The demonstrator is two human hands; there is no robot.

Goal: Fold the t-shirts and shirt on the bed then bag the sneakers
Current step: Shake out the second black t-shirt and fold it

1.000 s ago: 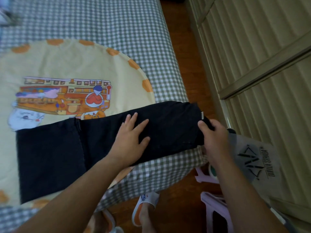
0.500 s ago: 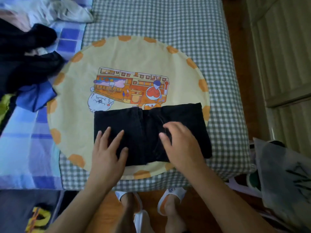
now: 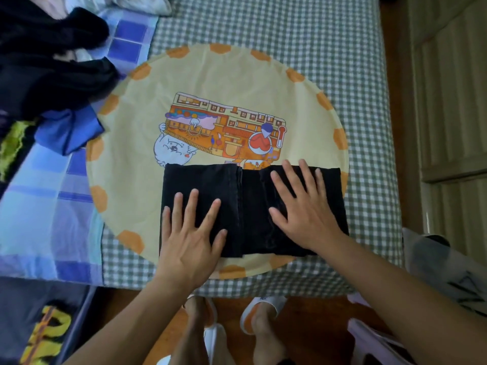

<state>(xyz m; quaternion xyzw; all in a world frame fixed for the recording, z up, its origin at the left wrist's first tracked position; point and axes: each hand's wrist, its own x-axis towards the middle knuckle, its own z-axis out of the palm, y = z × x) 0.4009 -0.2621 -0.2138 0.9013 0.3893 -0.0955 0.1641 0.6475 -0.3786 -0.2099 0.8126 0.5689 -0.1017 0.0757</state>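
I am looking down at the bed, and the black t-shirt is lying folded into a rectangle on the near part of the round yellow mat, just below the mat's cartoon print; my left hand is resting flat on the shirt's left half, fingers straight and spread wide, palm reaching past the shirt's near edge onto the mat; my right hand is pressing flat on the shirt's right half, fingers wide apart and gripping nothing; a vertical fold edge is running down the shirt between the two hands. Left of the mat, a pile of dark clothes and a blue garment are sitting on the blue checked sheet; right of the mat, past the bed's edge, a grey bag with black lettering is showing; below the mat, on the wooden floor, my feet are standing in white and orange slippers.
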